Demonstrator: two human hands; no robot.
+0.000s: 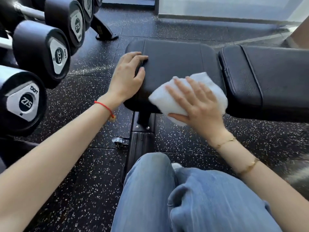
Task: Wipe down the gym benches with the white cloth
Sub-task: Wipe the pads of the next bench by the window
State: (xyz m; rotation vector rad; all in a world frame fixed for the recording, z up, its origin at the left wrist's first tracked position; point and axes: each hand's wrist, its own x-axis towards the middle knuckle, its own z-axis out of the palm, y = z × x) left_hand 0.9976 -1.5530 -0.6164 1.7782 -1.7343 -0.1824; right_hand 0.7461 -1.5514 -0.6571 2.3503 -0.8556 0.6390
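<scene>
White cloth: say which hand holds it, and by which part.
The right hand presses the white cloth, fingers spread on top, thumb under its near edge.

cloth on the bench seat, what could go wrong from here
1. The cloth overhangs the near edge of the seat pad; the right hand presses it with spread fingers and the thumb below, so it might slip off onto the floor.
2. The wipe may miss the gap between the seat pad and the back pad.
</scene>
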